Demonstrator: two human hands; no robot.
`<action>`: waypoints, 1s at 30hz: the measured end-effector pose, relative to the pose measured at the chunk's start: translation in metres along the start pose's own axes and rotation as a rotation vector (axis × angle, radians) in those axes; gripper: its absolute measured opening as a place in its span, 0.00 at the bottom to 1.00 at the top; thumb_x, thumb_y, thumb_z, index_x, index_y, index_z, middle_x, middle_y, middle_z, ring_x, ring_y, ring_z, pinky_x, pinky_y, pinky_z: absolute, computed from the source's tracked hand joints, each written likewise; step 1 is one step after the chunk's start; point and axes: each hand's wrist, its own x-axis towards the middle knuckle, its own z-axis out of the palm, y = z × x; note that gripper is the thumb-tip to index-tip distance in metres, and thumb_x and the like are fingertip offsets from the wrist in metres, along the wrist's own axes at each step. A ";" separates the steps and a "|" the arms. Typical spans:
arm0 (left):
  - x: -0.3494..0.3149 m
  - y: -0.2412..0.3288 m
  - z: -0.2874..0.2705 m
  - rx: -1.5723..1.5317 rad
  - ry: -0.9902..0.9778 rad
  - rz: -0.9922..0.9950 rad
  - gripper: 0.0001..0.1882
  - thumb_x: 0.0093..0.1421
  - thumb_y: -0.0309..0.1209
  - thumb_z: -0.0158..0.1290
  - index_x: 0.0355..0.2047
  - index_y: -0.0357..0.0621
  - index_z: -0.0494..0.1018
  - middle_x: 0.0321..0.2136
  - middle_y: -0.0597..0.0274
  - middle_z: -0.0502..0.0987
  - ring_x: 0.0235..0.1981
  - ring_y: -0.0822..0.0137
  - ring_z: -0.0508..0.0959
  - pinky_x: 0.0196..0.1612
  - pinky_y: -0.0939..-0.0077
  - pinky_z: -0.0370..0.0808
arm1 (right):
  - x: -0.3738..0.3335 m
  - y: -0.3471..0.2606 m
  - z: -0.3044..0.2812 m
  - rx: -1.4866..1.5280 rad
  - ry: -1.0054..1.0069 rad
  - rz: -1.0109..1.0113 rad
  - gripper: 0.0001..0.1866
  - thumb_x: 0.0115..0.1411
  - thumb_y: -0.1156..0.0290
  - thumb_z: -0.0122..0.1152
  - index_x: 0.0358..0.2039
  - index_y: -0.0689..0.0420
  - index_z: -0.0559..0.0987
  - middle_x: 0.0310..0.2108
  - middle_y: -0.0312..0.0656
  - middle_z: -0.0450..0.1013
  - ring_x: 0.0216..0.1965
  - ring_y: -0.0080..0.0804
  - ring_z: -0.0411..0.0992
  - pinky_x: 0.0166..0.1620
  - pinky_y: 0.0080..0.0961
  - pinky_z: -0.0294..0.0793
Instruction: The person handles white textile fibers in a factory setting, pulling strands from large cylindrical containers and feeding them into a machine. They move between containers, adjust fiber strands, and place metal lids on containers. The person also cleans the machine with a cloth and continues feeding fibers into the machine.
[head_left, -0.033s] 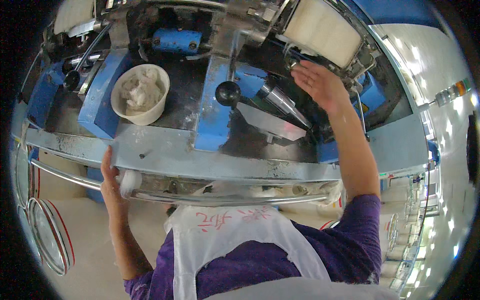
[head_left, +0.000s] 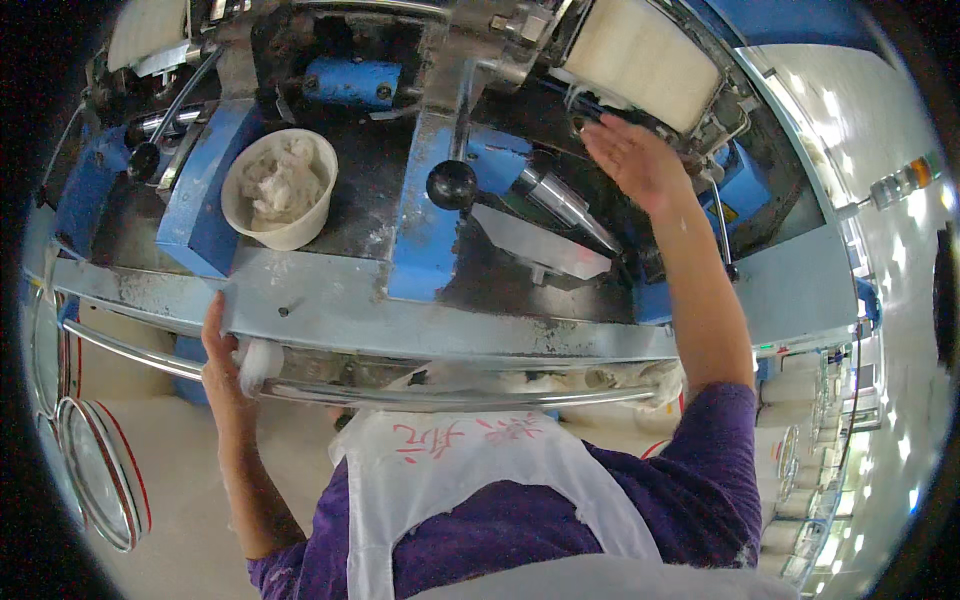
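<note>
My right hand [head_left: 637,165] reaches over the machine with its fingers stretched out and slightly blurred, nothing visible in them. Its fingertips are close to a dark gap below a wide cream fibre roll [head_left: 645,62], where a wisp of white fibre hangs. At the machine's front edge, my left hand [head_left: 225,365] has its index finger extended up against the grey ledge [head_left: 330,300]. A tuft of white fibre [head_left: 262,366] sticks out beside its thumb, seemingly gripped by the other fingers, which are partly hidden. Behind the ledge stands a white tub [head_left: 297,235] holding loose fibre [head_left: 285,185].
A lever with a black ball knob [head_left: 452,185] rises from a blue block at the centre. Right of it lie a metal cylinder [head_left: 570,208] and a flat metal plate [head_left: 545,245]. A chrome rail [head_left: 420,398] runs along the front. Round containers [head_left: 95,475] stand at the lower left.
My right hand and forearm have shifted slightly to the left. The left hand, the fibre tuft and the tub stay in place.
</note>
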 end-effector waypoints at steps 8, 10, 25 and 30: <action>-0.003 0.017 0.005 0.032 0.085 0.007 0.38 0.58 0.23 0.54 0.67 0.61 0.54 0.46 0.47 0.78 0.42 0.60 0.79 0.44 0.68 0.75 | 0.057 0.013 -0.011 0.305 -0.079 -0.039 0.18 0.61 0.80 0.53 0.50 0.76 0.66 0.55 0.63 0.64 0.59 0.54 0.64 0.66 0.41 0.65; -0.003 0.020 0.004 0.038 0.095 0.055 0.38 0.58 0.23 0.54 0.67 0.61 0.54 0.47 0.48 0.77 0.42 0.62 0.78 0.45 0.69 0.74 | 0.061 0.016 -0.011 0.348 -0.105 -0.003 0.17 0.60 0.82 0.53 0.49 0.76 0.66 0.54 0.62 0.64 0.59 0.54 0.64 0.66 0.41 0.65; -0.002 0.021 0.002 0.017 0.079 0.039 0.37 0.59 0.24 0.53 0.67 0.57 0.55 0.56 0.54 0.72 0.50 0.61 0.75 0.50 0.69 0.72 | 0.072 0.027 -0.007 0.561 -0.014 0.045 0.10 0.62 0.76 0.57 0.44 0.62 0.71 0.36 0.45 0.72 0.31 0.31 0.73 0.26 0.18 0.74; -0.002 0.021 0.006 0.062 0.121 0.157 0.37 0.59 0.18 0.50 0.67 0.59 0.57 0.54 0.54 0.73 0.48 0.64 0.76 0.47 0.72 0.73 | 0.014 0.045 -0.003 0.367 0.181 0.054 0.09 0.63 0.69 0.56 0.44 0.54 0.72 0.33 0.40 0.73 0.24 0.28 0.70 0.21 0.17 0.69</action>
